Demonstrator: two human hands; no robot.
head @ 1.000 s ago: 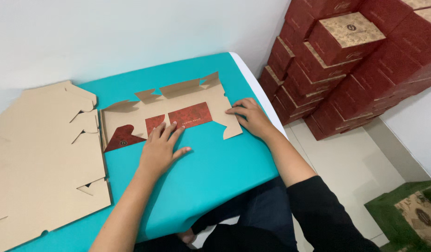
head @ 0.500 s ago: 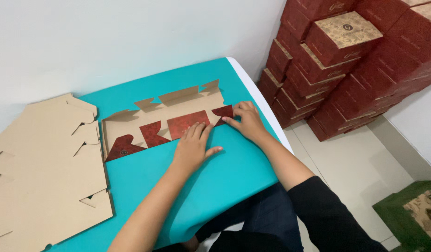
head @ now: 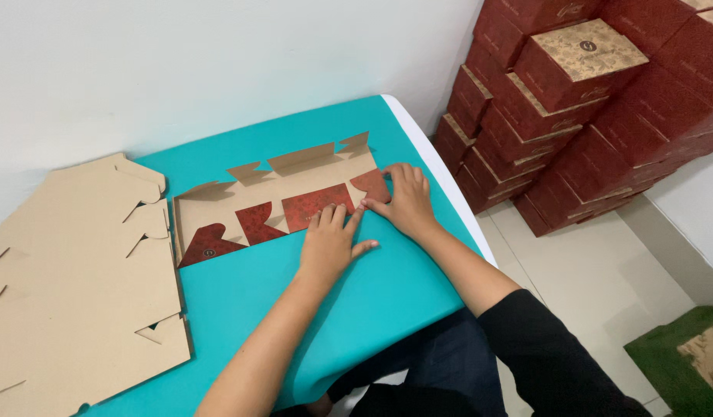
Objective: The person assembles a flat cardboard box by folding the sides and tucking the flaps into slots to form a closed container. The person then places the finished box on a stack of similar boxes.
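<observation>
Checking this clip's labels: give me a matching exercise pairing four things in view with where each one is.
Things:
1. left hand
2. right hand
3. stack of flat cardboard blanks
4. stacked red boxes

Places:
A. on the floor by the wall
B. left end of the teal table
C. flat on the sheet's right end
D. on the sheet's near edge, mid-table

Pairs: 1-D, 2-C, 3-B, 4-A
</observation>
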